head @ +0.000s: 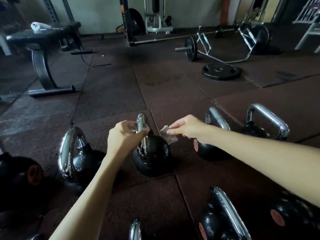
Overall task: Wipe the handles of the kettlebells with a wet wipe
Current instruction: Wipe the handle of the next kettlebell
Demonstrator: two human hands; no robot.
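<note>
Risk: the centre kettlebell (153, 160) looks tilted w/ only the left hand (124, 137) steadying it, so a hard rub could roll it, & the small wet wipe (168, 136) may slip from a light pinch. Left fingers curl round its chrome handle (140, 120). The right hand (187, 127), just right of that kettlebell, pinches the wipe beside the handle, apparently not touching it; both forearms reach fwd.

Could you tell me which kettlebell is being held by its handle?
The middle kettlebell: the left hand grips its handle, and the right hand holds the wipe beside it. No hand touches the others.
</note>
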